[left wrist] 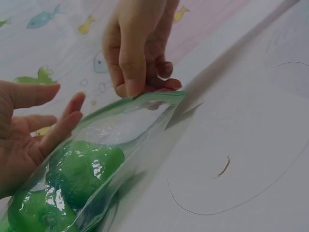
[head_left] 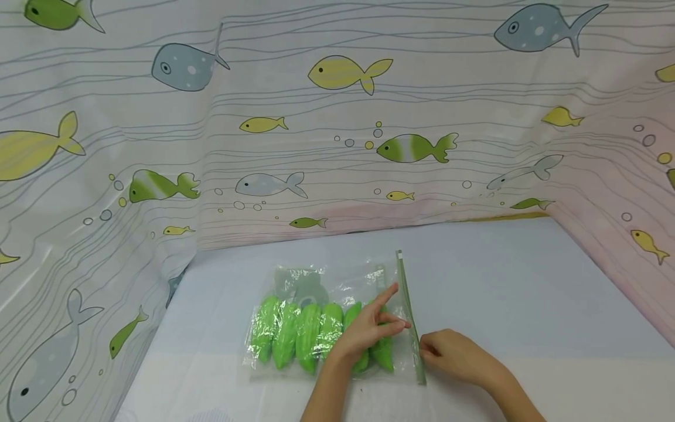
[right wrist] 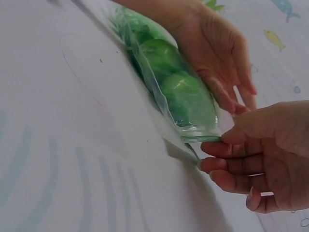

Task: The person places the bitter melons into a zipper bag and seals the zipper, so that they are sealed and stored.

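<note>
A clear zip bag [head_left: 348, 278] with a green zip strip [head_left: 408, 305] lies flat on the table. Inside it, a row of bright green, long, tapered, ridged pieces [head_left: 308, 337] resembles bitter melons or cucumbers. My left hand [head_left: 369, 328] is over the bag's right part, fingers spread and mostly straight near the strip. In the left wrist view, that hand [left wrist: 24, 130] hovers beside the bag's top. My right hand [head_left: 456, 354] pinches the strip near its front end between thumb and fingers. The right wrist view shows the thumb of this hand [right wrist: 275, 150] on the green edge.
White cloth covers the table [head_left: 527, 293]. Behind and at both sides stands a curtain [head_left: 327, 158] printed with fish and wavy lines. A small brown fleck [left wrist: 223, 167] lies on the cloth near the bag.
</note>
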Demonstrator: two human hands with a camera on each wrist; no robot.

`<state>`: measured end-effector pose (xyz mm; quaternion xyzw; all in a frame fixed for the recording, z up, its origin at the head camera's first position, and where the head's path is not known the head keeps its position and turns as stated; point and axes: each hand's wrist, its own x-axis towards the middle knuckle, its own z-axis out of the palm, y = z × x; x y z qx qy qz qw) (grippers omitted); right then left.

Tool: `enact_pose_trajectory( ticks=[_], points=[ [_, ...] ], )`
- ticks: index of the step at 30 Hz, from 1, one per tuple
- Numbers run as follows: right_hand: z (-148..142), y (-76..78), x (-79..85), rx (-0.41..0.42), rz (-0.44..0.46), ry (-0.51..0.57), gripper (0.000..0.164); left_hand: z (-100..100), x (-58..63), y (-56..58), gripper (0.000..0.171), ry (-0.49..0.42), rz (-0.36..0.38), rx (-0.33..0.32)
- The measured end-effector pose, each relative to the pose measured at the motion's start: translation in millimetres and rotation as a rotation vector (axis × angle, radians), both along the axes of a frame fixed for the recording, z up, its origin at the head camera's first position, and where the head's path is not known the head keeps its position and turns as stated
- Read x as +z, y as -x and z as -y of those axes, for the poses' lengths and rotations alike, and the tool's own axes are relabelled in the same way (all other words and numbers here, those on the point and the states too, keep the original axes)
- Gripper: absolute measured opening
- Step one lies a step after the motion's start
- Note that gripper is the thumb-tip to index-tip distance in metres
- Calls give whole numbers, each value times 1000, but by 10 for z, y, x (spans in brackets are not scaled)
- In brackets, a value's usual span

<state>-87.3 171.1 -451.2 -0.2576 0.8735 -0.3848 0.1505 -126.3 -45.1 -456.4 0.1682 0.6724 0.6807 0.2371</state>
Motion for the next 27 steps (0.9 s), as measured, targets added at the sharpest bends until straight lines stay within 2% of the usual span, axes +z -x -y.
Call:
enact_pose_trajectory(
  ticks=[4,8,10,12,15,21,27],
  points=[
    [13,-21,-17,-24,-15,-25,24,15,2,-3,72,-29,-11,-16],
    [34,-49,-45,-58,-51,-37,14,40,2,-8,73,-64,-26,-25],
    [45,-69,-71,-79,-64,-40,23,67,18,-4,75,-67,-31,-30],
    [54,-91,-94,-95,-65,-34,39,100,60,12,76,-58,-38,-44],
    [65,-120,-120,-124,-74,-39,53,159,169,52,76,-9,-68,-79],
    [81,-176,-155,-159,-146,-68,65,224,406,144,74,129,-152,-170],
    [103,-214,-174,-178,-161,-86,73,215,474,225,69,227,-174,-230]
  ],
)
